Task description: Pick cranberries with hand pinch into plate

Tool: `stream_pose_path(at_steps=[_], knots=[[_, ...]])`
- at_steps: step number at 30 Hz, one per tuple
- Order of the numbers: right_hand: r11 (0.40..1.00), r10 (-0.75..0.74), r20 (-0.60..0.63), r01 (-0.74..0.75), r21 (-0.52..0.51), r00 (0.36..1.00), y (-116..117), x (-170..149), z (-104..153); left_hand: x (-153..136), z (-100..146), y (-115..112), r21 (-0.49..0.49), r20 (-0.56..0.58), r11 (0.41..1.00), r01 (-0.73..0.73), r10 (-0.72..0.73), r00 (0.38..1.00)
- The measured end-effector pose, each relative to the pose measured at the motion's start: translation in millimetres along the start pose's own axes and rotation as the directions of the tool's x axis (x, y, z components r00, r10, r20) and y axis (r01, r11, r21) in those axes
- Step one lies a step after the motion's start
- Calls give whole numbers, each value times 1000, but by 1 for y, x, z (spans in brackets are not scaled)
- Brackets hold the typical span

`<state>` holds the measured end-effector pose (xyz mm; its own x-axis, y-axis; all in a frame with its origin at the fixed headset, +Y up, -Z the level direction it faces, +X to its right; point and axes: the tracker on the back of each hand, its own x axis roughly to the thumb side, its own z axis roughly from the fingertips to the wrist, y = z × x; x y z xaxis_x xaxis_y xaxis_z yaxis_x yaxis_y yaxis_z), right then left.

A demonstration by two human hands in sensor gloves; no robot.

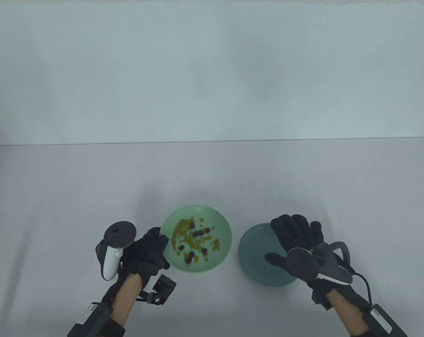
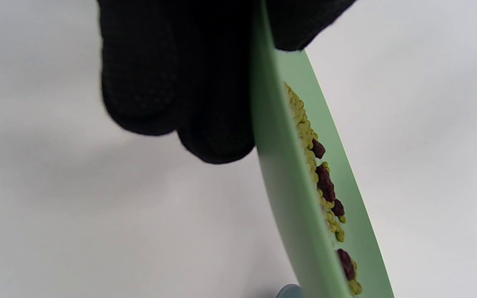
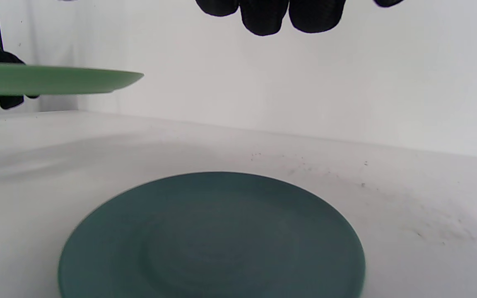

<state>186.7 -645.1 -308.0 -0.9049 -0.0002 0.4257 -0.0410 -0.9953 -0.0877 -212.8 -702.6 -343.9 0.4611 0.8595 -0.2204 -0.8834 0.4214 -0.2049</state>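
Gripping the rim of the light green plate (image 1: pixel 223 224), the left hand (image 1: pixel 147 254) has its fingers (image 2: pixel 172 91) curled along the plate's near-left edge, with the thumb over the top of the rim in the left wrist view. The right wrist view shows this plate lifted clear of the counter (image 1: pixel 57 196). Across the plate lie many small yellow-green beans (image 1: pixel 184 230) with dark red cranberries (image 1: pixel 198 233) scattered among them, some near the middle and a few toward the edge nearest the person. Just to the right of the left hand's plate, and apart from it, the dark teal plate (image 1: pixel 254 245) sits flat on the counter with nothing on the part that shows. The right hand (image 1: pixel 296 238) hovers above this teal plate, fingers (image 3: pixel 265 16) relaxed and only loosely bent, holding nothing, thumb pointing toward the left hand.
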Motion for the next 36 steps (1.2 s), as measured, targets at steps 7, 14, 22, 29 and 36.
stream_pose_path(at_steps=[7, 14, 22, 29, 36], knots=[[999, 35, 102, -36, 10, 994, -37, 38, -29, 0, -2, -3, -4, -2, 1000, 9, -9, 1000], [988, 138, 210, -149, 40, 968, -46, 91, -65, -1, -3, -4, -8, 8, 1000, 3, -3, 1000], [968, 181, 266, -220, 124, 947, -35, 129, -93, -1, -3, -4, -12, 13, 1000, -5, 5, 1000], [940, 238, 282, -294, 174, 929, -22, 147, -106, -1, -3, -4, -14, 21, 1000, -11, 12, 1000], [920, 287, 283, -346, 185, 915, -12, 154, -110, -1, -3, -5, -19, 24, 1000, -16, 17, 1000]])
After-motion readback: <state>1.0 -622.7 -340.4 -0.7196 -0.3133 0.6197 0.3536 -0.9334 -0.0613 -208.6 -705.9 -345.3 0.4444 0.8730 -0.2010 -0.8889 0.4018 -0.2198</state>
